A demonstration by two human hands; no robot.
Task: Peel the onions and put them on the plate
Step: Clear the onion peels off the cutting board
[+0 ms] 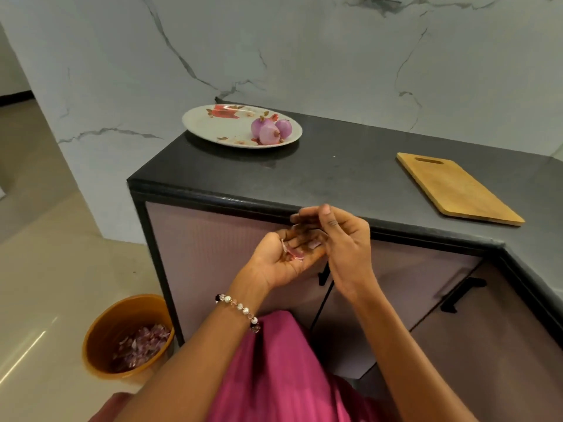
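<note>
Three smooth round onions (270, 130) on oval plate (213, 124); cupped left hand (286, 258) cradles papery peels (297, 249), right hand (344, 239) relaxed.

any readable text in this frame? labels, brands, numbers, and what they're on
None readable.
Plate: red floral print only, no lettering.
Cutting board: plain wood.
Bin: plain orange, peels inside.
Left hand cups onion skins; right hand beside it; nothing printed.
</note>
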